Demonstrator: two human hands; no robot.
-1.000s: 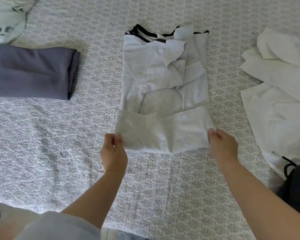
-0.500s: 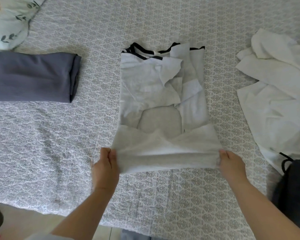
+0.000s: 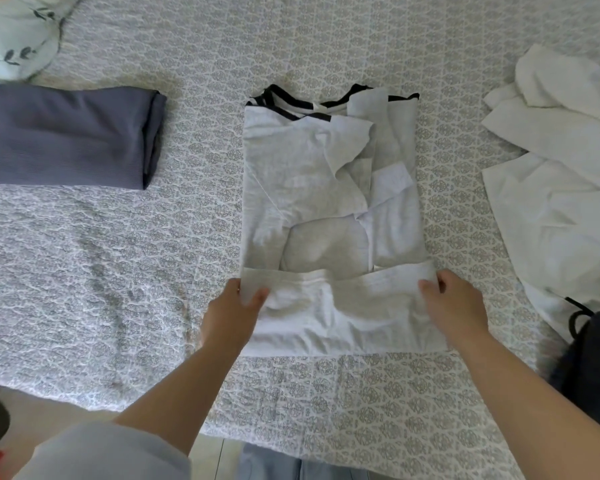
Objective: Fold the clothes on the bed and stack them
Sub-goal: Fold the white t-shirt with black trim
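Head view, from the left: a pale pillow (image 3: 13, 32) with a leaf print sits at the far left corner of the bed (image 3: 84, 271), and just in front of it a folded dark blue garment (image 3: 66, 135) lies flat against the left edge. In the middle of the bed lies the grey T-shirt (image 3: 312, 188) with its black-striped collar at the far end and both sides folded inward. Its near hem is turned up toward the collar, raised off the bed. My left hand (image 3: 231, 315) pinches the left corner of that hem, thumb on top of the cloth, fingers hidden beneath it. My right hand (image 3: 456, 308) grips the right corner the same way, thumb pressed on the fabric. Both grips are closed on the shirt, so the fold hangs between them. Toward the right edge of the bed a heap of white clothes (image 3: 561, 188) lies loose and unfolded, apart from the shirt. Near the right edge, just in front of the heap, a dark bag (image 3: 593, 358) with a black cord touches it.
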